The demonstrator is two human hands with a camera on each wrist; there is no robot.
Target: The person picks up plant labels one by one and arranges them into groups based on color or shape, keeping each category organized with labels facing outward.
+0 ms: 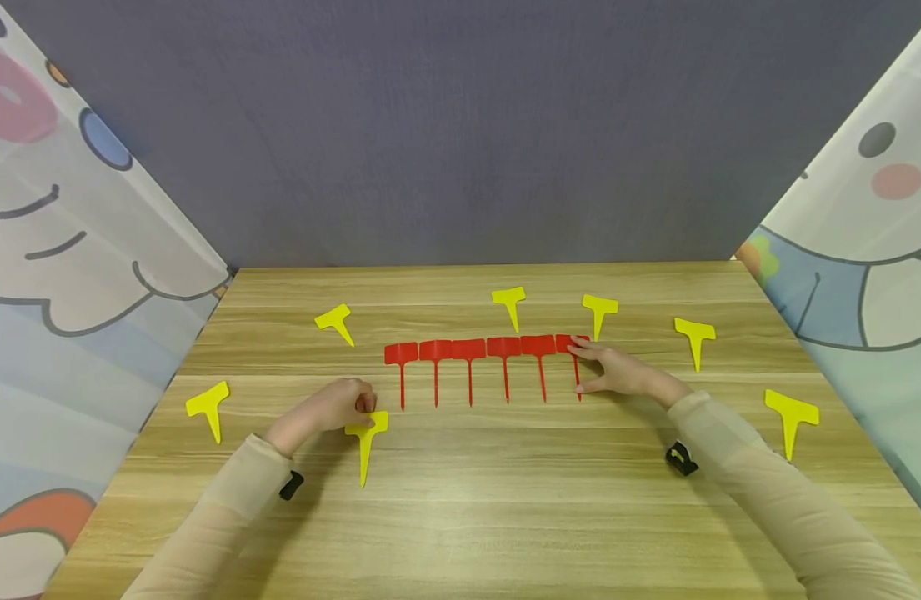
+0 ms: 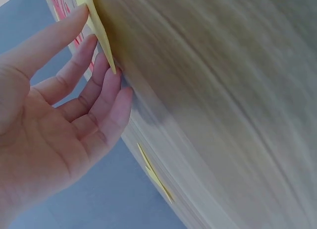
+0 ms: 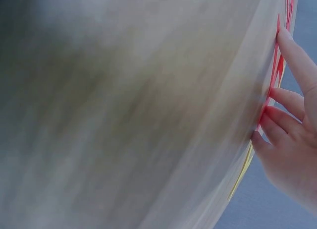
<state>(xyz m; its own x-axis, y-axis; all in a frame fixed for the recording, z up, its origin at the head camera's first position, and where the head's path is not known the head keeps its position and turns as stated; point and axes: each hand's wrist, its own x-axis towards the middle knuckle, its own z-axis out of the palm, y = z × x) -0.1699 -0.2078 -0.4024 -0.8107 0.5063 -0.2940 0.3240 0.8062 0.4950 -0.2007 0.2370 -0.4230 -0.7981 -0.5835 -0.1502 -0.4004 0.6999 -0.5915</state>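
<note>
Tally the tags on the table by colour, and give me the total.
Red tags: 6
Yellow tags: 7
Total: 13

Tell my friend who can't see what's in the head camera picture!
A person's left hand pinches a yellow T-shaped tag on a wooden table, while the right hand touches the rightmost red tag in a row of six. Six other yellow tags lie scattered around.
</note>
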